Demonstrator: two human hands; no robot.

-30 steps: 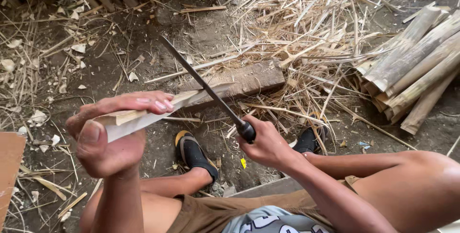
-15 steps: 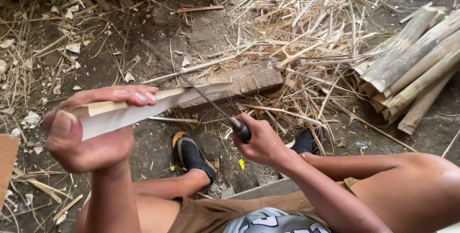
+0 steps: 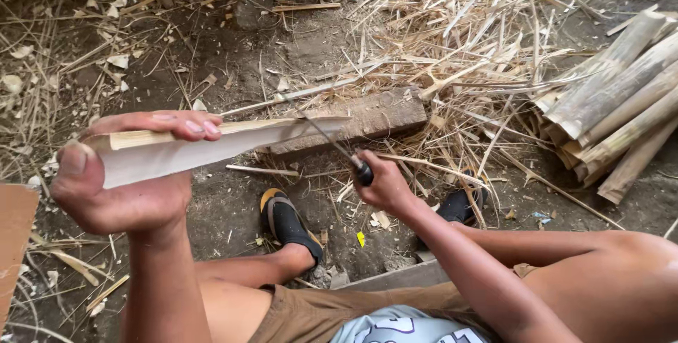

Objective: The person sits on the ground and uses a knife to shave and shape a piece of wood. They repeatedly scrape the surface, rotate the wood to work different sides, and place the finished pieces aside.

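My left hand (image 3: 120, 181) grips the near end of a pale split bamboo piece (image 3: 226, 142), held out level with its far tip over a wooden block (image 3: 367, 117) on the ground. My right hand (image 3: 381, 184) is closed on the dark handle of a long knife (image 3: 332, 147). The knife's blade meets the far end of the bamboo piece, near its tip. Both hands are raised above my knees and feet.
A stack of split bamboo lengths (image 3: 621, 110) lies at the right. Thin bamboo strips and shavings (image 3: 480, 32) litter the dirt behind the block. My feet in dark shoes (image 3: 286, 219) rest below the hands. A brown board edge (image 3: 14, 237) shows at the left.
The knife was raised high, then came down onto the far end of the bamboo piece. My left hand shifted slightly left and lowered the piece toward level.
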